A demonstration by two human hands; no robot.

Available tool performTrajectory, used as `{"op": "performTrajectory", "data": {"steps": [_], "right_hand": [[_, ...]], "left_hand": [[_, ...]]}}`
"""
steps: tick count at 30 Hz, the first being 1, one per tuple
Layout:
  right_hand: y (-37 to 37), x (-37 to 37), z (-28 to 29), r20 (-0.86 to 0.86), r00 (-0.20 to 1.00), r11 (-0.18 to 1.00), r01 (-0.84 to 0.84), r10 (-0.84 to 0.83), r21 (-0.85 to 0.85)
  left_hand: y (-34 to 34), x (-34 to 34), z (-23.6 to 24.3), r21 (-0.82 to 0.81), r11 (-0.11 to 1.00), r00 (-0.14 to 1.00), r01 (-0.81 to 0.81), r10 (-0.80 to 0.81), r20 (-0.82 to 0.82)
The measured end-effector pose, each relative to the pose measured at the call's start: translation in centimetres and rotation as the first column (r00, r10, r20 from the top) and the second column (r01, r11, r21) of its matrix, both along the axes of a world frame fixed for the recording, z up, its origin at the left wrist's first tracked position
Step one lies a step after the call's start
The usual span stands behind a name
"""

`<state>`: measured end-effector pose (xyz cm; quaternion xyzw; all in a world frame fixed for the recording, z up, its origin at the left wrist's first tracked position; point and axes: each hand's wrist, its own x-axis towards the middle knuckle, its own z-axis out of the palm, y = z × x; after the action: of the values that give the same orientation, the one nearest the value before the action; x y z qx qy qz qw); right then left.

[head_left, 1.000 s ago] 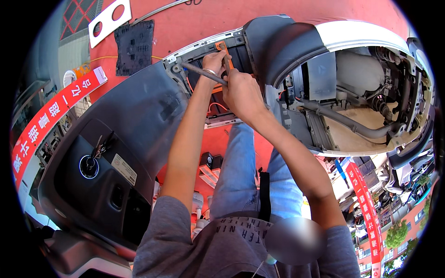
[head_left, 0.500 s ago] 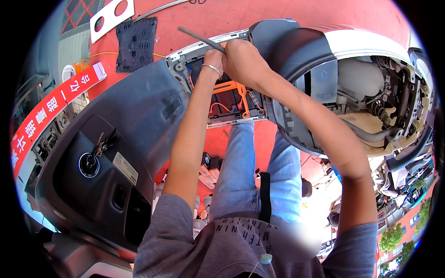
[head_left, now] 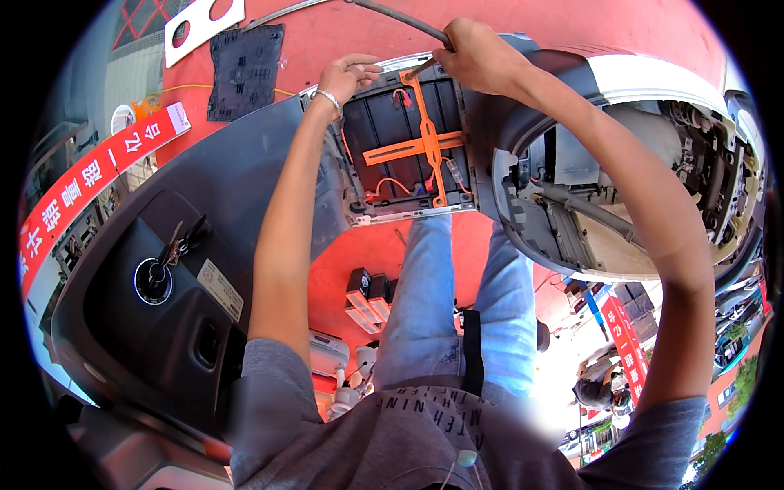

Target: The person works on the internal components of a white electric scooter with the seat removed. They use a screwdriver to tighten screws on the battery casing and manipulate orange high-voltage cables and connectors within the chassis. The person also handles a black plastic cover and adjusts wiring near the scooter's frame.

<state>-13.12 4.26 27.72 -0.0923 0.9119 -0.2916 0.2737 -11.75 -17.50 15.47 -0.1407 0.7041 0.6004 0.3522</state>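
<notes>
My right hand (head_left: 482,57) is closed around an L-shaped metal wrench (head_left: 400,15). Its long arm reaches up and left over the red floor. The short leg points down at the far end of an orange cross-shaped bracket (head_left: 425,145); whether it sits on a fastener I cannot tell. The bracket lies over black battery-like blocks (head_left: 384,114) in an open compartment of the vehicle, with red leads around it. My left hand (head_left: 347,77), wearing a bracelet, hovers over the compartment's far left corner. Its fingers are stretched out with nothing visible in them.
A black dashboard-like panel (head_left: 106,318) with keys (head_left: 181,242) in its switch stands at left. A round opening (head_left: 523,245) with mechanical parts lies at right. Beyond are a black mat-like cover (head_left: 245,73) and a white panel with holes (head_left: 200,28). Small boxes (head_left: 367,294) stand near my legs.
My hands were together on the wrench over the compartment. The left has let go and moved left; the right has moved up and right with the wrench, uncovering the bracket.
</notes>
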Motion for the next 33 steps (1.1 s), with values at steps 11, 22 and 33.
{"op": "performTrajectory", "data": {"steps": [11, 22, 33], "right_hand": [[0.8, 1.2, -0.9, -0.025, 0.994, 0.991, 0.104, -0.107, -0.089], [-0.9, 2.0, -1.5, 0.237, 0.873, 0.889, 0.454, -0.427, -0.069], [-4.8, 3.1, -1.0, 0.103, 0.991, 0.989, -0.070, 0.084, -0.128]], "left_hand": [[-2.6, 5.2, 0.5, 0.038, 0.944, 0.942, -0.328, 0.330, -0.066], [0.0, 7.5, 2.1, 0.122, 0.931, 0.923, -0.345, 0.360, -0.133], [6.7, 8.4, 4.9, -0.288, 0.946, 0.698, -0.151, -0.105, -0.709]]}}
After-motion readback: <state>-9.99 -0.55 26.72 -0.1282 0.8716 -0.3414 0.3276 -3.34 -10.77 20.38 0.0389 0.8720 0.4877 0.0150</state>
